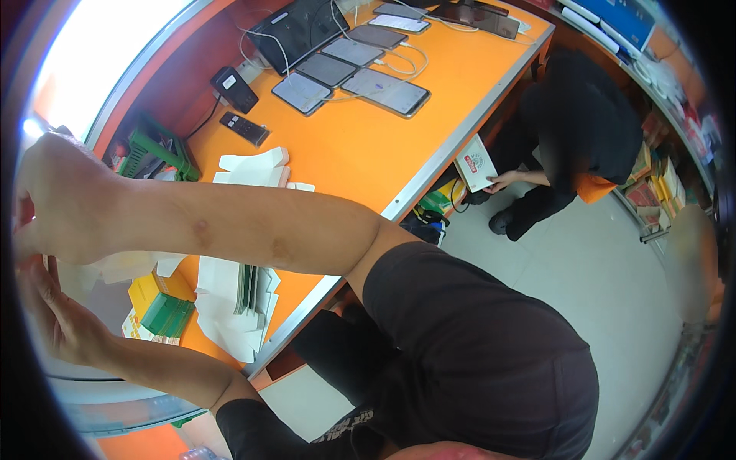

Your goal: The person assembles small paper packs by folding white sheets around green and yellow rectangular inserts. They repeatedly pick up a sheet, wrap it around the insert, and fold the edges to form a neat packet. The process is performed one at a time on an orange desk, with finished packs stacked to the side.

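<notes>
My 2 hands meet at the far left edge of the view, the right hand point(57, 195) above and the left hand point(54, 318) below with its fingers raised, and I cannot tell how far either grip is open or whether it has hold of anything, though pale card shows just beside them. On the orange desk point(360, 146) near my forearms lie a stack of white folded cartons point(234, 307) and a green packet point(169, 314), with a row of phones point(349, 69) at the far end. To the right, another person's hand point(502, 182) holds a white box point(477, 162) beside the desk edge.
</notes>
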`<state>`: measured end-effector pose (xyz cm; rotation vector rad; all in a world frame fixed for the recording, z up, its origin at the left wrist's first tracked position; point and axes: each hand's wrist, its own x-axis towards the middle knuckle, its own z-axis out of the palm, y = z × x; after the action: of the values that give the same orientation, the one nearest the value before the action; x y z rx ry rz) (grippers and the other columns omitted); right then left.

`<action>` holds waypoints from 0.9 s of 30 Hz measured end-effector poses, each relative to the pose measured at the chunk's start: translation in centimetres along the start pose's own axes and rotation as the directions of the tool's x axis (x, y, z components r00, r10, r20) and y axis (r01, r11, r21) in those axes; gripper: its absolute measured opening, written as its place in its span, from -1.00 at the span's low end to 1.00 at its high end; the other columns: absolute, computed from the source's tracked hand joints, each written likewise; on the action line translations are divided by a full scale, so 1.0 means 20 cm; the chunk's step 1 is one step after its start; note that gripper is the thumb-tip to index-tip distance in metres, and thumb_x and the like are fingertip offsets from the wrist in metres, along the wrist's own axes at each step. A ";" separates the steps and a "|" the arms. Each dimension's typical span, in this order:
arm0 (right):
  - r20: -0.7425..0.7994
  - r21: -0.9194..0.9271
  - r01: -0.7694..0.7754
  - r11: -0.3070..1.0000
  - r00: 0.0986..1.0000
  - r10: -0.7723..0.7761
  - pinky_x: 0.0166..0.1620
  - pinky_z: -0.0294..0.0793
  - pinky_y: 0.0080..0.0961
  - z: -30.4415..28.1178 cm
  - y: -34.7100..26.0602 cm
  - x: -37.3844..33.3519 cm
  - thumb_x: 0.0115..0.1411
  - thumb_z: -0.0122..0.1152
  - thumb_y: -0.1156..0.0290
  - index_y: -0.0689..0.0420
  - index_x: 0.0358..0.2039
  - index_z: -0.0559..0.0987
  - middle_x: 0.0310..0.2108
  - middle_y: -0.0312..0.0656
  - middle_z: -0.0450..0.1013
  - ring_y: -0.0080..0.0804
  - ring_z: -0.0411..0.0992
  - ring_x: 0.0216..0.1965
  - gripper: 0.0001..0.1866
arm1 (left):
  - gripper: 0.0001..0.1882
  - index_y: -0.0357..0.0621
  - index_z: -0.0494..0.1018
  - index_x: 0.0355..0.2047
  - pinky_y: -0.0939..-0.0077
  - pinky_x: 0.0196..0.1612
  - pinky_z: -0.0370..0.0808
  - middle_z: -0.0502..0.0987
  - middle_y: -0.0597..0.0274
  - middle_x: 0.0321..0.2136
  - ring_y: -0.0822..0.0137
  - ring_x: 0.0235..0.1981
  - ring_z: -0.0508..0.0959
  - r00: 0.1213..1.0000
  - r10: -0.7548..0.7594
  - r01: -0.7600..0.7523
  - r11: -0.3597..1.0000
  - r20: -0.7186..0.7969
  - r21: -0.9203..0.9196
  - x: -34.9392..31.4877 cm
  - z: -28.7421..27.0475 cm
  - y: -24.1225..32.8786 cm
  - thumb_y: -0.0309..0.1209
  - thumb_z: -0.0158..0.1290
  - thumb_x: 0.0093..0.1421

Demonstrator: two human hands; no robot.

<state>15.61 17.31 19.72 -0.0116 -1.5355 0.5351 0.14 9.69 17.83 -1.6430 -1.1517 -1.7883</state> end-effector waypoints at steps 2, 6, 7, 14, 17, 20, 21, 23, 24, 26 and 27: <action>0.015 0.039 -0.014 0.999 1.000 0.013 -0.11 0.46 -0.28 -0.03 -0.01 -0.01 -0.05 0.38 0.29 0.21 -0.47 0.68 -0.42 -0.06 0.60 -0.20 0.55 -0.29 -0.77 | -0.67 -0.34 0.55 0.03 0.31 0.19 0.50 0.65 0.06 -0.09 0.24 0.04 0.60 0.999 -0.034 0.038 0.990 0.033 -0.133 0.01 -0.01 -0.09 -0.33 0.02 0.42; -0.002 0.139 0.113 0.984 0.994 -0.113 -0.12 0.55 -0.32 -0.03 -0.02 0.00 -0.07 0.43 0.27 0.23 -0.44 0.72 -0.37 -0.09 0.63 -0.21 0.59 -0.31 -0.72 | -0.62 -0.55 0.39 0.13 0.14 0.21 0.51 0.53 -0.20 0.02 0.05 0.02 0.58 0.996 -0.060 0.076 0.948 0.060 -0.310 0.05 -0.13 -0.24 -0.47 -0.01 0.42; -0.070 0.142 0.220 0.965 0.975 -0.212 -0.17 0.58 -0.36 -0.03 0.00 -0.01 -0.05 0.44 0.24 0.23 -0.39 0.72 -0.30 -0.10 0.64 -0.22 0.61 -0.33 -0.69 | -0.70 -0.51 0.50 0.03 0.27 0.07 0.59 0.60 -0.12 -0.07 0.08 -0.08 0.64 1.000 -0.026 0.030 0.945 0.019 -0.327 0.04 -0.11 -0.19 -0.51 0.04 0.39; 0.331 0.112 -0.037 0.993 0.944 -0.002 -0.10 0.54 -0.45 -0.19 -0.18 0.04 0.23 0.32 0.17 0.36 -0.19 0.63 -0.28 0.06 0.61 -0.21 0.60 -0.17 -0.57 | -0.74 -0.43 0.53 -0.08 0.51 -0.10 0.59 0.65 0.09 -0.27 0.31 -0.24 0.66 0.999 0.012 0.015 0.819 0.043 -0.574 0.02 0.10 0.03 -0.50 0.20 0.29; 0.180 -0.052 -0.063 0.997 0.981 0.071 -0.08 0.56 -0.52 -0.13 -0.07 -0.04 0.20 0.32 0.15 0.11 -0.16 0.68 -0.07 -0.30 0.61 -0.46 0.61 -0.17 -0.68 | -0.72 -0.36 0.55 -0.12 0.56 -0.15 0.56 0.65 0.14 -0.30 0.35 -0.25 0.65 0.997 0.008 0.032 0.852 0.074 -0.522 0.01 0.09 0.04 -0.41 0.26 0.26; 0.191 -0.065 -0.078 0.995 0.978 0.089 -0.11 0.57 -0.53 -0.14 -0.09 -0.03 0.22 0.31 0.14 0.11 -0.20 0.69 -0.04 -0.34 0.61 -0.47 0.62 -0.22 -0.69 | -0.75 -0.36 0.54 -0.13 0.56 -0.13 0.56 0.64 0.14 -0.30 0.35 -0.25 0.65 0.994 0.001 0.053 0.862 0.106 -0.505 0.01 0.07 0.04 -0.44 0.25 0.26; 0.179 -0.018 -0.087 0.996 0.980 0.089 -0.11 0.57 -0.53 -0.15 -0.09 -0.03 0.22 0.31 0.14 0.12 -0.21 0.70 -0.04 -0.33 0.61 -0.46 0.62 -0.21 -0.69 | -0.76 -0.37 0.53 -0.13 0.57 -0.13 0.55 0.64 0.14 -0.30 0.36 -0.24 0.65 0.994 -0.007 0.064 0.851 0.110 -0.521 0.01 0.07 0.05 -0.46 0.24 0.27; 0.155 0.070 -0.102 0.992 0.984 0.090 -0.13 0.57 -0.52 -0.14 -0.08 -0.02 0.21 0.32 0.12 0.13 -0.24 0.70 -0.05 -0.32 0.61 -0.44 0.62 -0.21 -0.68 | -0.78 -0.37 0.52 -0.13 0.57 -0.11 0.55 0.63 0.14 -0.28 0.37 -0.22 0.64 0.993 -0.021 0.085 0.826 0.119 -0.557 0.00 0.07 0.05 -0.48 0.23 0.27; 0.146 0.104 -0.125 0.987 0.983 0.109 -0.12 0.57 -0.51 -0.15 -0.09 -0.02 0.20 0.32 0.13 0.13 -0.27 0.70 -0.06 -0.32 0.61 -0.41 0.62 -0.21 -0.69 | -0.78 -0.38 0.52 -0.13 0.57 -0.11 0.55 0.63 0.14 -0.26 0.38 -0.22 0.63 0.995 -0.008 0.064 0.823 0.100 -0.565 0.01 0.08 0.04 -0.50 0.22 0.28; 0.130 0.185 -0.183 0.965 0.978 0.161 -0.10 0.57 -0.47 -0.11 -0.08 -0.04 0.17 0.33 0.14 0.14 -0.31 0.71 -0.08 -0.31 0.62 -0.34 0.61 -0.22 -0.70 | -0.79 -0.39 0.51 -0.12 0.57 -0.10 0.55 0.62 0.13 -0.23 0.39 -0.20 0.61 0.997 0.004 0.037 0.824 0.071 -0.566 0.01 0.06 -0.03 -0.53 0.20 0.29; 0.117 0.127 -0.117 0.985 0.988 0.103 -0.12 0.59 -0.47 -0.12 -0.07 -0.04 0.12 0.37 0.19 0.15 -0.33 0.72 -0.11 -0.27 0.63 -0.35 0.62 -0.23 -0.72 | -0.80 -0.41 0.50 -0.13 0.56 -0.09 0.54 0.60 0.14 -0.22 0.40 -0.21 0.59 0.997 -0.033 0.062 0.842 0.063 -0.536 0.00 0.07 0.01 -0.53 0.19 0.29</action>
<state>18.37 16.53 19.36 0.0367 -1.6099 0.7362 1.09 10.72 17.75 -1.9845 -0.7425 -2.2588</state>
